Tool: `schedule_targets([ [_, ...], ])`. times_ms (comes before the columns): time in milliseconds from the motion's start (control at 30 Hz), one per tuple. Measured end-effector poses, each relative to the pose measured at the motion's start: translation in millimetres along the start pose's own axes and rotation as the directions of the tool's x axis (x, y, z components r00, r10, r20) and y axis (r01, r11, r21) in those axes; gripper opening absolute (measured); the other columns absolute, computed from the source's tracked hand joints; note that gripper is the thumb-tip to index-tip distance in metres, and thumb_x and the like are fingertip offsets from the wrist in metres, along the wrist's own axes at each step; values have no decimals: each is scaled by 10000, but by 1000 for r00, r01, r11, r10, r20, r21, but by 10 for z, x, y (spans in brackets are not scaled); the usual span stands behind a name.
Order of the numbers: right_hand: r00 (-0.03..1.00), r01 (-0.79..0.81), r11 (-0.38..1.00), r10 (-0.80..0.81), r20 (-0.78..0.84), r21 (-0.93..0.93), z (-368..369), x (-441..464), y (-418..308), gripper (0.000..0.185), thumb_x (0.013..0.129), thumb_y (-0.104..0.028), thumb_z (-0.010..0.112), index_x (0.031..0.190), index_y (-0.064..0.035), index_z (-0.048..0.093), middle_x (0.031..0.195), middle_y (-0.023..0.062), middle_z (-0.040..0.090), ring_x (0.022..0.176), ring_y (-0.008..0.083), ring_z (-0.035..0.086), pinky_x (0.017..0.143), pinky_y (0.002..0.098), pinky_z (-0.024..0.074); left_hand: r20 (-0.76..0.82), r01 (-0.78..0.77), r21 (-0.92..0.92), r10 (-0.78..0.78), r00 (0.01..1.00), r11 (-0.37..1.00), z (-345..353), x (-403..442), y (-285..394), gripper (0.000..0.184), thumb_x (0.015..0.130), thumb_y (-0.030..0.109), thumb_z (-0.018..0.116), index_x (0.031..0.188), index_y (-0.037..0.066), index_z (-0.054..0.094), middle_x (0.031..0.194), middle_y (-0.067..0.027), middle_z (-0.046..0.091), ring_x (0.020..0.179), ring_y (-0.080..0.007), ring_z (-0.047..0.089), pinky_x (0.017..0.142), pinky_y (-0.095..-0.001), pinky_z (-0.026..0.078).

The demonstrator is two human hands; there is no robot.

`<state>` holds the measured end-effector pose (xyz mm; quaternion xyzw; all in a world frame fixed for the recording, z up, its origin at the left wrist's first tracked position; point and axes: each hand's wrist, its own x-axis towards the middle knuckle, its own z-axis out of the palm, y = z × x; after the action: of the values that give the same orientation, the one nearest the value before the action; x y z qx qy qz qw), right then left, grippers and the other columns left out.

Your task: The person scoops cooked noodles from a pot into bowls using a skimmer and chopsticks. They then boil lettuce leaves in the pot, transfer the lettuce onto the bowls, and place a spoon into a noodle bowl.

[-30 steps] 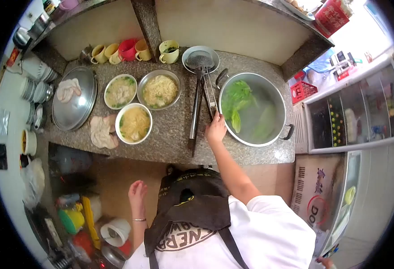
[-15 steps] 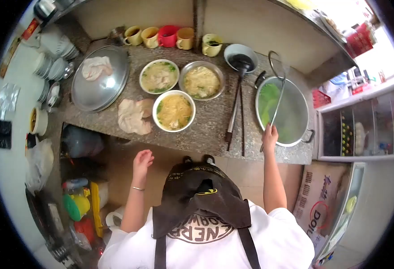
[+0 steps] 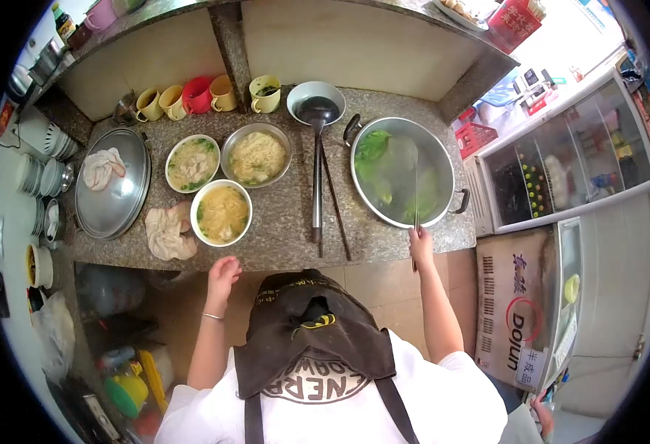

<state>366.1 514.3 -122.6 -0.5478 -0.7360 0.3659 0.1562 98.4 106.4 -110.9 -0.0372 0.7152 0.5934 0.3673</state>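
Right hand point(image 3: 420, 244) grasping long handle of strainer point(image 3: 417, 201); strainer stretches ahead of that hand, far end down in steaming pot point(image 3: 453, 181). Leafy greens point(image 3: 372, 149) in pot, ahead and left of same hand. Left hand point(image 3: 224, 271) released, fingers half-curled, just short of noodle bowl point(image 3: 248, 216). Right of right hand: carton point(image 3: 496, 314) reading "DOJUN", white label point(image 3: 530, 368) reading "半成品". Shirt print, partly covered: "ENER".

kitchen: pot point(image 3: 450, 166), bowls point(image 3: 194, 214), likely a fridge point(image 3: 584, 206)
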Motion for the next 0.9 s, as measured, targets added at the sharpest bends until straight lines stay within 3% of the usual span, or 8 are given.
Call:
schedule_targets([
  [133, 967, 231, 955, -247, -68, -188, 36, 394, -261, 398, 790, -275, 544, 1115, -54, 486, 824, 202, 600, 820, 386, 564, 703, 442, 445, -25, -2, 22, 2, 1000, 1000, 142, -82, -58, 249, 837, 222, 563, 1038, 77, 536, 937, -18, 588, 818, -109, 578, 682, -232, 452],
  [233, 962, 260, 858, -271, 41, -443, -50, 391, -169, 474, 780, -257, 548, 1198, -67, 429, 876, 203, 596, 822, 372, 570, 705, 445, 450, -63, 31, 22, -29, 998, 999, 147, -206, -197, 255, 836, 217, 566, 1044, 73, 535, 916, -16, 588, 809, -108, 581, 662, -227, 454],
  [400, 968, 233, 925, -191, 164, -299, -650, 90, 234, 441, 768, -196, 580, 1177, -62, 483, 1015, 206, 574, 862, 349, 575, 707, 408, 467, -187, 51, -121, -74, 980, 991, 47, -469, -497, 220, 817, 207, 601, 1003, 101, 552, 884, 20, 553, 750, -75, 555, 641, -203, 432],
  [500, 921, 390, 917, -389, 27, -81, -937, -120, 464, 393, 799, -182, 569, 1157, -35, 502, 985, 158, 604, 797, 259, 606, 676, 334, 475, -208, 52, -153, -84, 974, 987, -41, -472, -746, 228, 817, 207, 601, 1011, 101, 547, 882, 23, 552, 754, -73, 551, 645, -204, 429],
  [567, 989, 85, 993, -94, 116, 83, -1254, -329, 308, 379, 824, -167, 560, 1160, -7, 491, 835, 60, 593, 609, 135, 555, 546, 249, 450, -182, 50, -175, -82, 980, 983, -1, -454, -779, 235, 815, 212, 602, 1016, 104, 547, 882, 27, 552, 744, -75, 552, 636, -205, 428],
  [633, 896, -340, 927, 268, 355, 159, -1627, -485, -43, 380, 826, -173, 564, 1157, -2, 493, 715, -14, 503, 481, 58, 421, 431, 195, 367, -181, 79, -136, -103, 978, 987, 68, -390, -757, 226, 813, 214, 602, 1007, 109, 552, 882, 32, 552, 735, -70, 551, 618, -202, 421],
  [800, 929, -277, 951, 229, 292, 137, -1597, -404, 295, 389, 818, -181, 572, 1151, 3, 494, 669, -14, 484, 457, 32, 363, 397, 195, 296, -146, 63, -76, -74, 987, 995, 424, -250, -462, 218, 809, 214, 604, 995, 110, 560, 860, 41, 553, 732, -64, 550, 611, -199, 417],
  [900, 985, -146, 979, 131, 108, 143, -1266, -78, 700, 396, 818, -184, 571, 1145, 24, 489, 797, 62, 591, 613, 103, 514, 548, 243, 426, -135, 57, 1, -56, 989, 998, 521, -144, -433, 222, 811, 218, 602, 999, 107, 563, 855, 44, 557, 741, -64, 551, 613, -196, 417],
])
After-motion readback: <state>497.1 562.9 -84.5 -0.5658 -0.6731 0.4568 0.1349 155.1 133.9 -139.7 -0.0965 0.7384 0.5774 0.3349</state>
